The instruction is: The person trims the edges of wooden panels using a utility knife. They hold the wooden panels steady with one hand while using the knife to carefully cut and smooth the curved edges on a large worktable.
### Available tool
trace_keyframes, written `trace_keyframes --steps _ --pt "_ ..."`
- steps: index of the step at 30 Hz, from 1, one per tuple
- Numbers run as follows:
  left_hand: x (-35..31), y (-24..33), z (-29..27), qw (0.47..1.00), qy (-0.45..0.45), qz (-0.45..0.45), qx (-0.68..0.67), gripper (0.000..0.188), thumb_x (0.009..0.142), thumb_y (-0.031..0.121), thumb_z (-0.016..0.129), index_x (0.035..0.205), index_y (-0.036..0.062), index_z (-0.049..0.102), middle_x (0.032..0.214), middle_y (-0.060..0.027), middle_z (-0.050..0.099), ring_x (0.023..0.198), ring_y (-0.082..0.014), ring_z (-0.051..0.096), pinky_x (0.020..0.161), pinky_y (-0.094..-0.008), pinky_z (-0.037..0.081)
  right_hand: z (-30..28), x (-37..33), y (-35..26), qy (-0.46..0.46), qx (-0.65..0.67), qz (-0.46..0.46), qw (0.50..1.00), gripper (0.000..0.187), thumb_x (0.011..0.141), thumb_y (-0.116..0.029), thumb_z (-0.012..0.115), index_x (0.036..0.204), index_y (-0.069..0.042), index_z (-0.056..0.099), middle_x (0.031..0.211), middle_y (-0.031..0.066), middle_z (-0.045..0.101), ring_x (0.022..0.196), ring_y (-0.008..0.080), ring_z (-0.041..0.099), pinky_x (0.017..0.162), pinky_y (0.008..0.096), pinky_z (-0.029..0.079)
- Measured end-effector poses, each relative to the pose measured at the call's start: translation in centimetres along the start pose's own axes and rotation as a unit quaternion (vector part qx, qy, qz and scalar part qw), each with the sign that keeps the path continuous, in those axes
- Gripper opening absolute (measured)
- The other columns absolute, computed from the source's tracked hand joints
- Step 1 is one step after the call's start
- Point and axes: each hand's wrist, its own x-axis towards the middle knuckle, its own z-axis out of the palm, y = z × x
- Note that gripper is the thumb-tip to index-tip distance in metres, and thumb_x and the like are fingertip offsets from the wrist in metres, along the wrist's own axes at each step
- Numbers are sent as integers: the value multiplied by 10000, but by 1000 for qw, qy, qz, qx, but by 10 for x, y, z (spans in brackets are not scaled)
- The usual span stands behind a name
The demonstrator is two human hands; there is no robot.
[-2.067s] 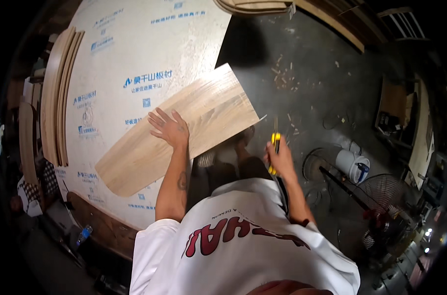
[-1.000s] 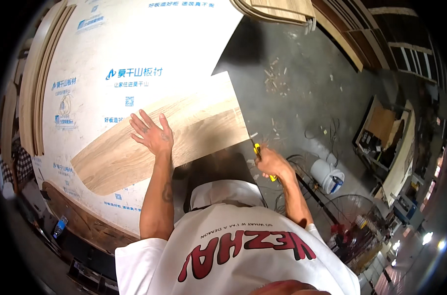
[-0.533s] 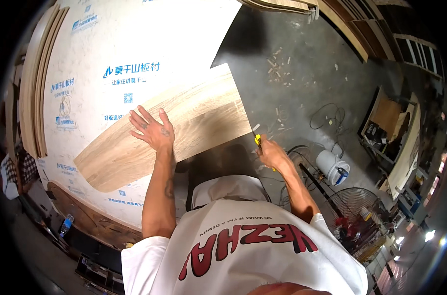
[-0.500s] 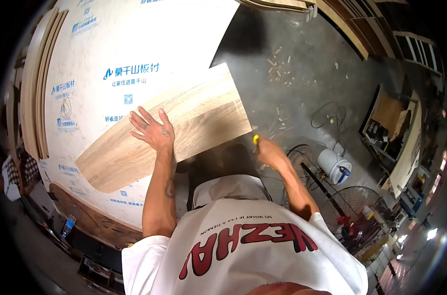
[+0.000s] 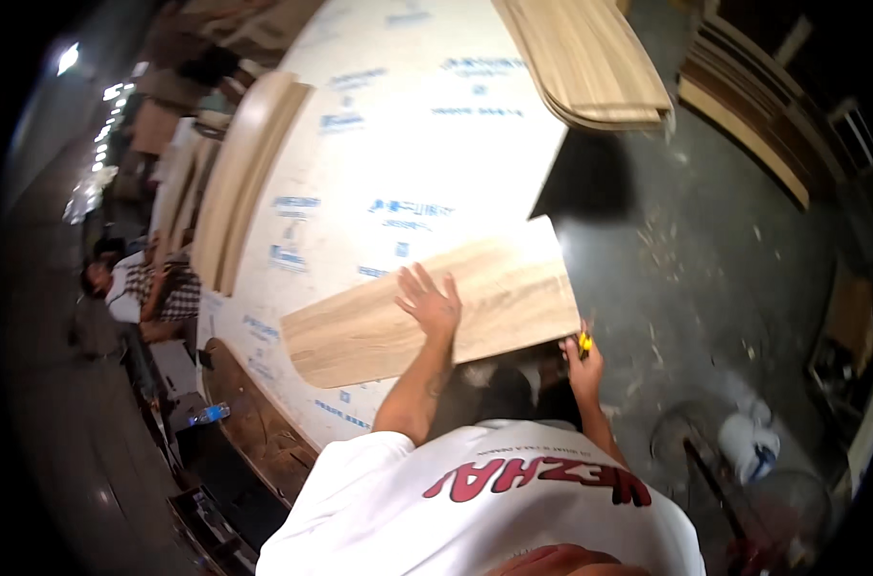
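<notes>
A long wood-grain board [image 5: 513, 278] with one tapered, rounded end lies across the near right part of a big white sheet [image 5: 417, 163] with blue print. My left hand [image 5: 432, 305] presses flat on the board's middle, fingers spread, holding nothing. At the board's near right corner my right hand [image 5: 584, 370] is closed round a small yellow tool [image 5: 585, 342]. The tool is against or very close to the edge there; its working end is too small and blurred to make out.
Stacked wood-grain boards [image 5: 600, 67] overhang the sheet's far right edge; upright planks [image 5: 254, 192] line its left. A person [image 5: 158, 293] is at the left, near a plastic bottle [image 5: 209, 414]. Wood scraps, a white bucket [image 5: 749, 446] and a blurred fan are on the right-hand floor.
The view has swung, bringing in more of the left side and the far stack. My right hand has brought the yellow tool to the board's corner. My left hand stays flat on the board.
</notes>
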Motion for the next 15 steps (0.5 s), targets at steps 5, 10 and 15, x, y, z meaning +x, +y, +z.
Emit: trace_keyframes --steps 5,10,15 --pt "-15 -22 -7 994 -93 -8 -52 869 964 602 445 1556 9 216 1633 -252 79 1515 -403 40 1172 -627 4 10 -17 14 23 90 50 994 559 971 -43 593 1487 0 382 1340 154 594 861 162 678 654 233 530" --pt "-59 -95 -22 971 -111 78 -198 762 962 497 529 1524 29 316 1622 -208 196 1503 -385 156 1183 -599 65 14 -7 31 23 91 27 995 467 973 -66 596 1420 1 479 1185 104 639 839 168 679 616 246 530" --pt "-157 -146 -34 970 -75 151 -174 635 959 380 564 1482 56 408 1609 -212 228 1493 -396 188 1163 -606 157 -1 10 49 133 30 -16 991 266 968 -190 648 1138 13 620 893 67 666 731 159 676 568 243 519"
